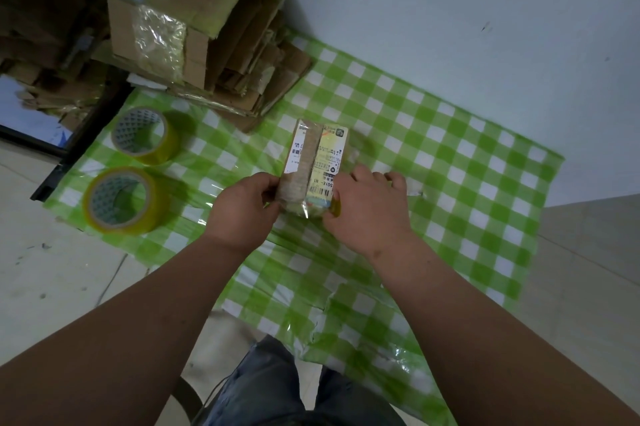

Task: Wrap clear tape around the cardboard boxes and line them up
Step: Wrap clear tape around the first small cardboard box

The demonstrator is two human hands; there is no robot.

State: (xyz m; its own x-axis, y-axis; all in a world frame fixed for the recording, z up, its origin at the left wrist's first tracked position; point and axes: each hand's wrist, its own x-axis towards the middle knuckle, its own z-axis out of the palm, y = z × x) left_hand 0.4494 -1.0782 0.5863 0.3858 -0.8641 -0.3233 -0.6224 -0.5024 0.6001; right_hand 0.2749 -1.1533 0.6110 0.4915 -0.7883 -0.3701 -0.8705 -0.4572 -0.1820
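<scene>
A green and white checked plastic cloth (450,155) covers the bench, which stands against a pale wall (450,9); a light floor shows on both sides.

The left hand (242,210) grips the near left side of a small cardboard box (313,165), with its fingers curled on the box edge. The right hand (367,210) holds the near right side of the same box; its fingers are curled, and a yellowish tape roll (335,205) is partly visible under the thumb, mostly hidden. I cannot tell how the roll is held. The box lies on the cloth between the two hands and reaches away from them. It carries a white and yellow shipping label, and a shiny piece of clear tape sits on its near end.

To the left of the left hand two big rolls of clear tape (121,200) (145,136) lie flat on the cloth, near each other. Beyond the hands and to the left, a larger taped carton (156,27) rests on a pile of flattened cardboard (252,79).
</scene>
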